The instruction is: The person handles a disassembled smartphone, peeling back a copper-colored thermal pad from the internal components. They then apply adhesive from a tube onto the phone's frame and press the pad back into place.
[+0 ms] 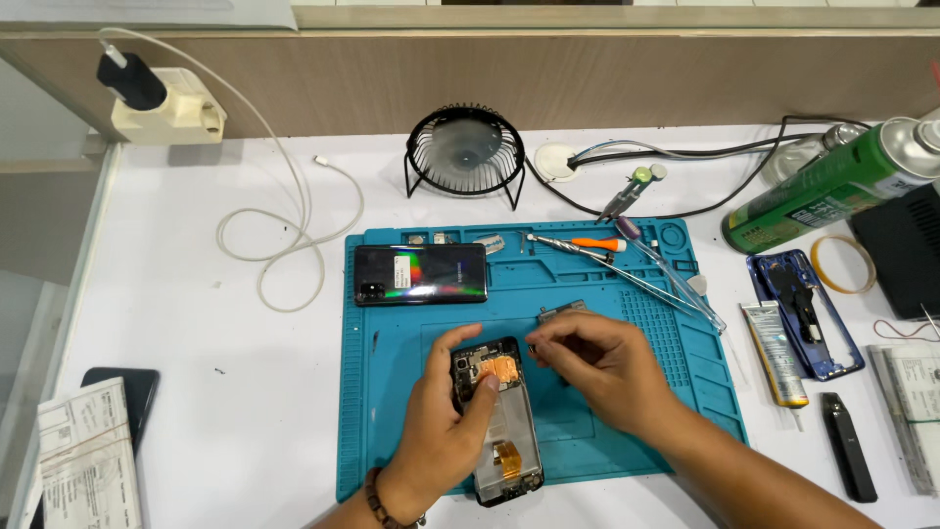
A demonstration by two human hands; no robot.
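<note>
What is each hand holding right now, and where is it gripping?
The left hand grips the opened phone by its upper edges. The right hand pinches near the phone's top; whether it holds anything cannot be told.

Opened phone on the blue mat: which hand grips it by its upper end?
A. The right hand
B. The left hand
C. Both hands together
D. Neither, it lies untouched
B. The left hand wraps around the upper end of the opened phone on the blue mat, while the right hand hovers beside it with fingers pinched just off the phone's top corner.
</note>
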